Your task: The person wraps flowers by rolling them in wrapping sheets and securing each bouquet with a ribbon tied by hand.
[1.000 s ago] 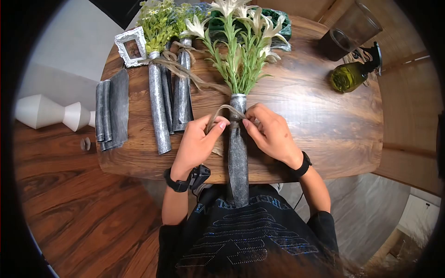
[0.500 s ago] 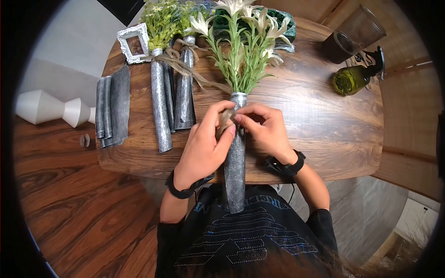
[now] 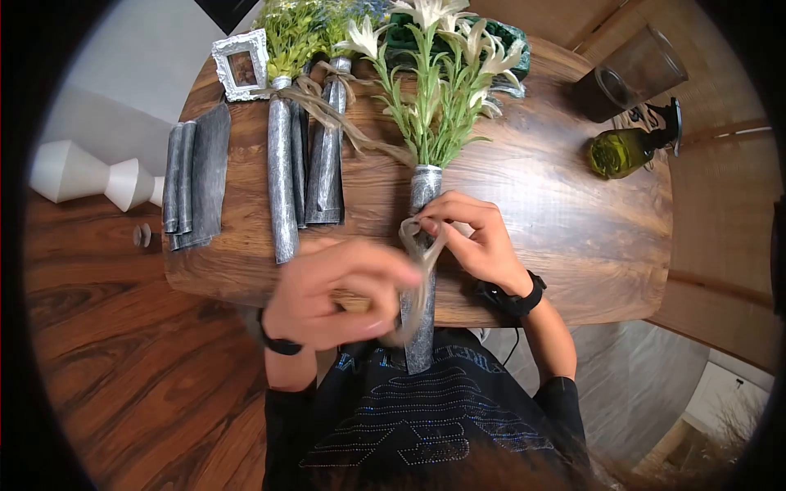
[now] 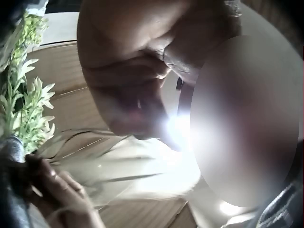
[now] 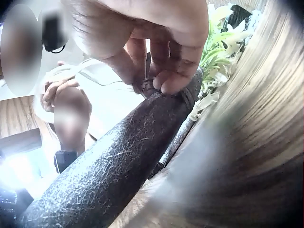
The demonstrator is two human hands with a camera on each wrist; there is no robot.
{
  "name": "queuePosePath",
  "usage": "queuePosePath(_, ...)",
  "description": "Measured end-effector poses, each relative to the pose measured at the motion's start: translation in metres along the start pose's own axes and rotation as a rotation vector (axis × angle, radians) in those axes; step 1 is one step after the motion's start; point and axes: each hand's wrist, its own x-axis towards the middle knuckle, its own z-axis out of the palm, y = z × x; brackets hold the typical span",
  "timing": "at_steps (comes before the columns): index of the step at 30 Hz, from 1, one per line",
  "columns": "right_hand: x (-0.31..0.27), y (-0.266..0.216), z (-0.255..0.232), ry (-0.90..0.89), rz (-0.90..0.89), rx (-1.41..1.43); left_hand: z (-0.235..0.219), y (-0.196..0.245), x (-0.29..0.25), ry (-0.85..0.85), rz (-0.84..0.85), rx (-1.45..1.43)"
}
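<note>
A bouquet of white lilies (image 3: 438, 98) stands out of a dark grey, silver-flecked paper wrap (image 3: 420, 344), whose lower end reaches the person's lap. At the upper part of the wrap, the right hand (image 3: 479, 241) pinches a thin brown ribbon (image 3: 428, 274) between thumb and fingers; the right wrist view shows its fingertips right at the ribbon band on the wrap (image 5: 118, 152). The left hand (image 3: 332, 295), blurred, is lower and to the left, its curled fingers holding the ribbon's trailing length. In the left wrist view, ribbon strands (image 4: 95, 156) stretch between both hands.
Left on the wooden table (image 3: 565, 237) lie wrapped bouquets (image 3: 282, 180) with a ribbon, rolled grey sheets (image 3: 182, 180) and a white picture frame (image 3: 241, 65). A green spray bottle (image 3: 618, 153) and a dark translucent container (image 3: 630, 78) stand at right. Green-wrapped material (image 3: 512, 49) sits behind the lilies.
The left hand has left the wrap and swung down and left toward the body, drawing ribbon with it. The right hand stays at the wrap, slightly lower, still pinching the ribbon.
</note>
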Motion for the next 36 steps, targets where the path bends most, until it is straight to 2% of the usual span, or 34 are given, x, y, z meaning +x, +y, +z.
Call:
queuePosePath(1, -0.001, 0.001, 0.000, 0.013, -0.047, 0.024, -0.007, -0.001, -0.008, -0.024, 0.077, -0.337)
queuePosePath(2, -0.002, -0.002, -0.002, 0.021, -0.042, 0.048, -0.013, 0.001, -0.013, -0.016, 0.078, -0.338)
queuePosePath(4, -0.004, -0.005, -0.004, 0.011, -0.008, 0.023, -0.021, 0.005, -0.020, 0.203, -0.039, -0.465)
queuePosePath(5, -0.003, -0.006, -0.006, 0.011, 0.019, -0.005, -0.020, 0.002, -0.015, 0.211, -0.033, -0.463)
queuePosePath(7, -0.002, -0.003, -0.009, -0.025, -0.009, -0.040, -0.014, -0.011, 0.006, 0.340, -0.212, 0.563)
queuePosePath(9, -0.002, -0.004, -0.008, -0.029, 0.035, -0.031, -0.005, -0.030, 0.012, 0.226, -0.302, 0.516)
queuePosePath(10, -0.002, -0.005, -0.007, -0.038, 0.035, -0.031, -0.003, -0.039, 0.013, 0.132, -0.267, 0.538)
queuePosePath(11, -0.002, -0.007, -0.006, -0.023, 0.055, -0.016, 0.006, -0.051, 0.014, 0.122, -0.216, 0.596)
queuePosePath(14, -0.005, -0.010, -0.011, -0.012, 0.101, 0.002, 0.007, -0.063, 0.013, 0.132, -0.230, 0.591)
queuePosePath(16, -0.004, -0.015, -0.013, -0.030, 0.127, 0.007, 0.003, -0.070, 0.015, 0.099, -0.171, 0.579)
queuePosePath(19, 0.001, -0.028, -0.013, -0.061, 0.043, -0.067, 0.003, -0.070, 0.015, 0.130, -0.138, 0.511)
queuePosePath(25, 0.002, -0.038, -0.001, 0.067, -0.158, -0.557, 0.007, -0.069, 0.014, 0.182, -0.118, 0.599)
queuePosePath(27, 0.002, -0.035, 0.006, 0.118, -0.178, -0.584, 0.008, -0.064, 0.014, 0.182, -0.143, 0.575)
queuePosePath(29, 0.005, -0.032, 0.008, 0.203, -0.373, -0.786, 0.008, -0.066, 0.012, 0.199, -0.117, 0.566)
queuePosePath(30, 0.005, -0.029, 0.009, 0.197, -0.374, -0.787, 0.008, -0.067, 0.012, 0.208, -0.089, 0.560)
queuePosePath(31, 0.006, -0.026, 0.009, 0.217, -0.454, -0.836, 0.008, -0.065, 0.013, 0.213, -0.089, 0.558)
queuePosePath(32, 0.006, -0.024, 0.009, 0.236, -0.536, -0.884, 0.006, -0.062, 0.015, 0.229, -0.202, 0.397)
queuePosePath(33, 0.006, -0.023, 0.009, 0.230, -0.540, -0.884, 0.005, -0.060, 0.016, 0.244, -0.312, 0.234)
queuePosePath(34, 0.007, -0.022, 0.009, 0.235, -0.571, -0.870, 0.003, -0.063, 0.016, 0.247, -0.322, 0.203)
queuePosePath(35, 0.007, -0.022, 0.009, 0.240, -0.602, -0.855, 0.001, -0.068, 0.018, 0.255, -0.320, 0.202)
queuePosePath(36, 0.007, -0.021, 0.009, 0.233, -0.606, -0.854, -0.002, -0.074, 0.019, 0.211, -0.174, 0.326)
